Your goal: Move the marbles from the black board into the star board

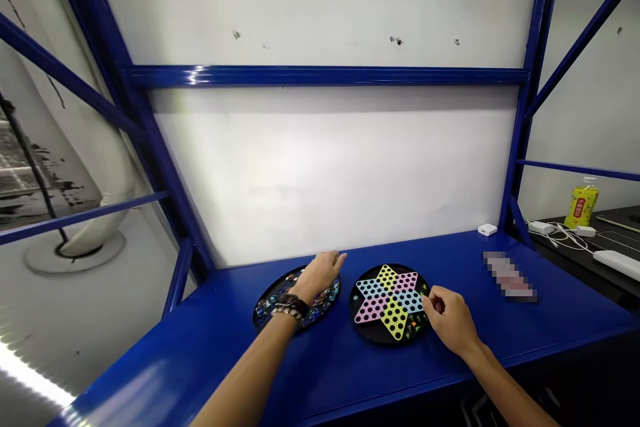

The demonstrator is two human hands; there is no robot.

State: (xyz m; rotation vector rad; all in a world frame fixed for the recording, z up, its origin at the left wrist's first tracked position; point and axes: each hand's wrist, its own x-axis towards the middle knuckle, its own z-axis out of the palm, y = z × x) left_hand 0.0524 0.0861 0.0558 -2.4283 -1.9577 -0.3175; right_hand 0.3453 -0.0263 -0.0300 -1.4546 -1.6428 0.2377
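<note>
Left hand (320, 275) blocks part of the round black tray (274, 291), can't tell what its fingertips have. Flat pinkish-grey rectangle (510, 277) is pixelated mush. Forearms (253, 367) get cropped.

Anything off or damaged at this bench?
Yes: small marks scar the white wall above the blue crossbar, like chips or holes. Also, a pixelated patch on the tabletop's right hides whatever lies there.

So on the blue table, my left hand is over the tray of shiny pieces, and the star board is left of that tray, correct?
Not quite: the head view shows the star board right of the tray. Your left hand is over the tray of shiny pieces on the blue table, as you said.
</note>
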